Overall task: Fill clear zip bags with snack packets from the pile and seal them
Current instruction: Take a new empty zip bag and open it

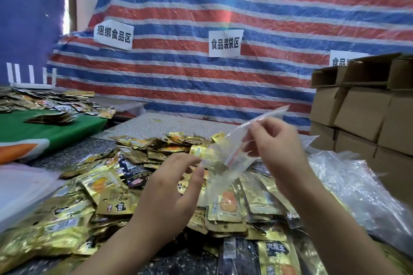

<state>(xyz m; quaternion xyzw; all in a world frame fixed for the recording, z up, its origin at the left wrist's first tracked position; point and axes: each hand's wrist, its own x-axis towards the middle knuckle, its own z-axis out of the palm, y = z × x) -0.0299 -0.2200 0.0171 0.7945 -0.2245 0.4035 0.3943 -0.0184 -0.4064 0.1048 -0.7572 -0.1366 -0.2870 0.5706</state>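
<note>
Both hands are raised over the pile of snack packets, which covers the speckled bench. The right hand pinches a clear zip bag near its red-lined zip, fingers curled on the plastic; the bag hangs slanted in the air, just above the packets. The left hand touches the bag's lower edge with loosely spread fingers. Stacked cardboard boxes and a heap of clear bags lie to the right
</note>
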